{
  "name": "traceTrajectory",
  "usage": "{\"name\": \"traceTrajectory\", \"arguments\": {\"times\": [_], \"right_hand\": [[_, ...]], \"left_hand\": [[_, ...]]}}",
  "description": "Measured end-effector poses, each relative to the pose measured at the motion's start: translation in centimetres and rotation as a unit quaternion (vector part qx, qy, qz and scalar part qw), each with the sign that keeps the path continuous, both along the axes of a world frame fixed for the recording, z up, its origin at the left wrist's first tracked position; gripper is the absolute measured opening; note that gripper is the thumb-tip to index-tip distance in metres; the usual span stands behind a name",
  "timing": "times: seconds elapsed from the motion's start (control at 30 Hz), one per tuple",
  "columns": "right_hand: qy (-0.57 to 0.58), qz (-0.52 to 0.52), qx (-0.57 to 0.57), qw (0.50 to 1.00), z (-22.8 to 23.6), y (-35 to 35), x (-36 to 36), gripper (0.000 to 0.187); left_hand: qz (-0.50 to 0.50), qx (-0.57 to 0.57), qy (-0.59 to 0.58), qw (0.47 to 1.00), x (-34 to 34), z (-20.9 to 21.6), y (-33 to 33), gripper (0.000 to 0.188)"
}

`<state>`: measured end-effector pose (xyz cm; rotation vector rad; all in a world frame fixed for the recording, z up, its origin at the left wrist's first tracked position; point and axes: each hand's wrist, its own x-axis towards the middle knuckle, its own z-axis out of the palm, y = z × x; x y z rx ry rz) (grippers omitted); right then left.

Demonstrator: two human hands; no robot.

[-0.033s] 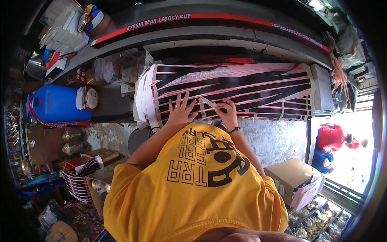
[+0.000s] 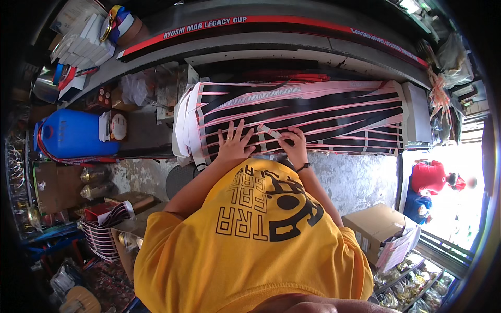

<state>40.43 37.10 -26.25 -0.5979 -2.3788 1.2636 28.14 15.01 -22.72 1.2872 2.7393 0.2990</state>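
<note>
My left hand (image 2: 235, 144) lies flat with its fingers spread, pressing on a stack of large sheets (image 2: 323, 112). The sheets have black bands split by thin pink-and-white strips, and one wears a ring. Close to its right, my right hand (image 2: 295, 144) is closed in a pinch. From its fingertips a small flat pale bar (image 2: 269, 131) with a reddish mark slants up and left, over the near part of the sheets; its kind cannot be made out. Several loose strips, some with printing, lie across the top of the stack. A dark band circles my right wrist.
A blue plastic jug (image 2: 78, 133) stands left of the sheets, with a round-labelled roll (image 2: 119, 127) beside it. Behind runs a dark shelf carrying a long red printed ribbon (image 2: 292, 22). A cardboard box (image 2: 373, 232) sits near my right elbow. Two people (image 2: 428, 177) appear outside the bright doorway.
</note>
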Motion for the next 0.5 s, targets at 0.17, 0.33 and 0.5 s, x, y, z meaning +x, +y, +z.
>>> {"name": "traceTrajectory", "arguments": {"times": [0.17,0.33,0.5], "right_hand": [[-0.003,0.011,-0.009,1.000,0.0,0.2,-0.2,0.025],[-0.010,0.005,-0.008,1.000,-0.1,0.6,-1.1,0.024],[-0.008,0.014,-0.008,1.000,-0.2,0.7,-1.0,0.024]], "left_hand": [[-0.007,0.005,0.003,1.000,0.1,0.3,0.0,0.063],[-0.062,0.025,-0.043,0.997,-0.6,1.4,-0.4,0.062],[-0.078,-0.058,-0.015,0.995,-0.1,1.3,-0.8,0.062]]}}
